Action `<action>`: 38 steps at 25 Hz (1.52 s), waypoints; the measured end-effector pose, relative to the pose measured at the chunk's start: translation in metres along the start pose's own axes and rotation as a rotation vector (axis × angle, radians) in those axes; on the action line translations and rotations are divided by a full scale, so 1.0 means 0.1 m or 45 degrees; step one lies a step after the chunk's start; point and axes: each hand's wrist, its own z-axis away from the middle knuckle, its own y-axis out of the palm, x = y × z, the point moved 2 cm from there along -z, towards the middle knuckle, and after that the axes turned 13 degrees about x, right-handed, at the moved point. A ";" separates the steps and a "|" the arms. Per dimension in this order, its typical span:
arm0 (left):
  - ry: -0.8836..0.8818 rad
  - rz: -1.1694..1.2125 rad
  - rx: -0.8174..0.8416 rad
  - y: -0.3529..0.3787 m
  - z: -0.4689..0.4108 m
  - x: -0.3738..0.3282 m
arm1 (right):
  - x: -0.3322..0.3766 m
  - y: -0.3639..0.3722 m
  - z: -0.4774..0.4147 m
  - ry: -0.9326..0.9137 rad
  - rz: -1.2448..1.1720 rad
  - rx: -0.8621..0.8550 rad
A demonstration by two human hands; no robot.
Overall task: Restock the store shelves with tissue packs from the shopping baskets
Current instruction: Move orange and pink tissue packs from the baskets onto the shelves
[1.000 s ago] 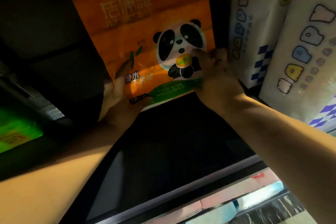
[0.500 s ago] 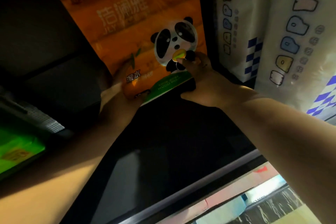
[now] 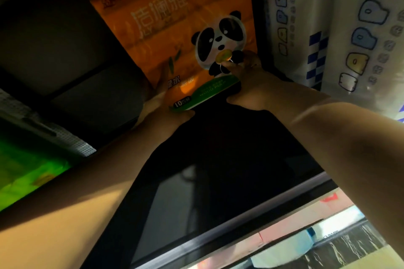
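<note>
An orange tissue pack (image 3: 166, 28) with a panda picture stands upright deep on the dark shelf (image 3: 218, 159). My left hand (image 3: 161, 102) holds its lower left corner, thumb under the green bottom edge. My right hand (image 3: 247, 81) grips its lower right corner, fingers over the panda print. Both arms reach far into the shelf. No basket is in view.
White tissue packs (image 3: 349, 35) with pastel letters and blue checks stand right beside the orange pack. A green pack (image 3: 24, 172) lies on a lower-left shelf under a perforated panel (image 3: 65, 142). The shelf's metal front rail (image 3: 240, 233) carries price labels.
The orange pack has gone further back into the shelf with both hands on it. My right hand slipped from the pack's side to its lower front corner.
</note>
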 end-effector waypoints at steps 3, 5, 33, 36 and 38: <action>0.020 -0.035 -0.061 0.03 0.07 -0.05 | 0.05 -0.02 0.15 -0.049 0.046 -0.036; -0.034 -0.096 -0.078 0.05 0.17 -0.12 | 0.08 -0.03 0.32 -0.094 0.068 -0.103; 0.795 -0.539 0.627 2.88 2.57 -0.94 | -1.02 1.56 4.80 0.788 0.157 -0.241; 0.829 -0.582 0.744 3.45 2.63 -0.84 | -1.38 1.99 5.11 0.973 0.105 -0.161; 0.794 -0.617 0.838 3.83 2.62 -0.72 | -1.63 2.24 5.27 1.081 0.083 -0.104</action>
